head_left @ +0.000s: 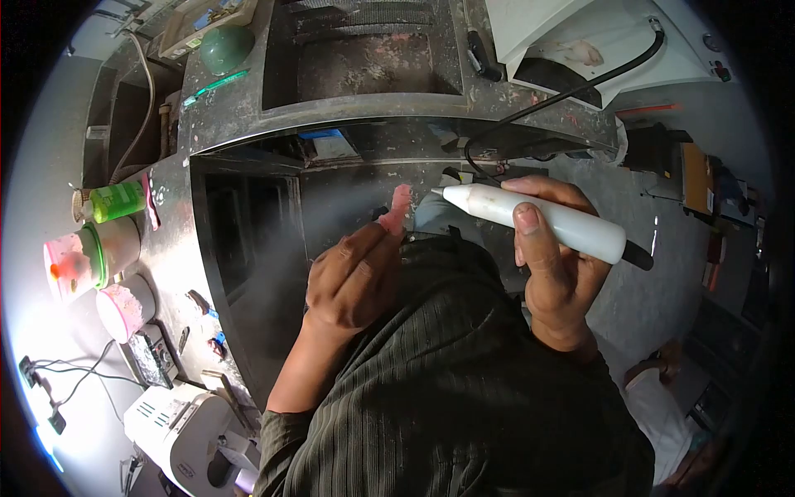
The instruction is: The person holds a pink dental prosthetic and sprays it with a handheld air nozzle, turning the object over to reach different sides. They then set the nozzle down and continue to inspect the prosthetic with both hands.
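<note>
My left hand (352, 277) is closed, pinching a small pink denture-like piece (399, 207) that sticks up past the fingertips; its exact shape is partly hidden by the fingers. Facing it from the right, my right hand (559, 265) wraps around a white steam handpiece (538, 217). The handpiece's thin metal tip (437, 191) points left at the pink piece, a short gap away. A pale cloud of steam (315, 211) streaks leftward beyond the piece. From the handpiece side, a black hose (571, 89) curves up to a white housing.
A dark stained workbench (373, 116) with a recessed tray stands ahead. To the left, a green bottle (118, 201), pink-smeared jars (126, 309) and a white machine (186, 435) sit on the counter. Another person in a white top (658, 418) is at lower right.
</note>
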`<action>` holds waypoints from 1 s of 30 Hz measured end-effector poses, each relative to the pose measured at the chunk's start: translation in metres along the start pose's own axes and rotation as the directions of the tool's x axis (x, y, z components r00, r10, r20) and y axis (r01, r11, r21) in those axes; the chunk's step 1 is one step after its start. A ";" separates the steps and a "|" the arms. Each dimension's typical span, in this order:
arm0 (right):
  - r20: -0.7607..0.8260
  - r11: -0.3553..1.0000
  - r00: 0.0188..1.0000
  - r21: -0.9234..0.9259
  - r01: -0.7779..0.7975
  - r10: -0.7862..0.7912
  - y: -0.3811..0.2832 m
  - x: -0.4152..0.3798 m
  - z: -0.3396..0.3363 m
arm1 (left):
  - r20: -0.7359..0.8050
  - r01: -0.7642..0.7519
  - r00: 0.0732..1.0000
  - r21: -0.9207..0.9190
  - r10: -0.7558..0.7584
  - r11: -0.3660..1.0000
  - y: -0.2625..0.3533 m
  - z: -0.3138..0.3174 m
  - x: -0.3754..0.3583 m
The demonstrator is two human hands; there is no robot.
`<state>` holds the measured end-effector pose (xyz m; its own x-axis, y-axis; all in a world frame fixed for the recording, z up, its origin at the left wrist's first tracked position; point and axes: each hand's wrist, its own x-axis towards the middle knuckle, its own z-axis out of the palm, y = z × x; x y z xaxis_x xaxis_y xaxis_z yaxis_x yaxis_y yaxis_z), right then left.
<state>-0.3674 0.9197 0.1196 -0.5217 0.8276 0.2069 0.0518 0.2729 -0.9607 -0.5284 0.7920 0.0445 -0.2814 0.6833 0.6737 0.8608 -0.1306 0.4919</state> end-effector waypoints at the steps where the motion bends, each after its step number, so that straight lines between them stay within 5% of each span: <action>1: 0.000 1.000 1.000 0.000 0.000 0.000 0.003 0.000 0.000 | 0.000 0.000 1.000 0.000 0.000 1.000 0.000 -0.002 0.001; 4: -0.056 0.998 0.996 0.011 -0.067 0.067 0.008 0.001 0.000 | 0.057 0.301 0.953 -0.269 -0.297 0.915 0.002 -0.009 0.005; 14: -0.155 0.962 0.958 0.168 -0.215 0.242 0.040 -0.005 -0.026 | 0.138 0.457 0.886 -0.419 -0.442 0.785 0.003 -0.001 0.009; 16: -0.162 0.961 0.957 0.175 -0.213 0.242 0.046 -0.005 -0.037 | 0.166 0.585 0.796 -0.456 -0.582 0.671 -0.002 0.012 0.008; 24: -0.284 0.907 0.872 0.262 -0.330 0.399 0.065 0.001 -0.106 | 0.389 0.603 0.792 -0.378 -0.471 0.703 -0.046 0.124 0.044; 30: -0.406 0.893 0.797 0.249 -0.374 0.447 0.081 0.012 -0.167 | 0.654 0.597 0.677 -0.219 -0.338 0.771 -0.068 0.245 0.064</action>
<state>-0.2274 1.0334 0.0753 -0.0472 0.9808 -0.1893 0.0298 -0.1880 -0.9817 -0.5010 1.0210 -0.0811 -0.2043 0.9763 -0.0714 0.4031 0.1504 0.9027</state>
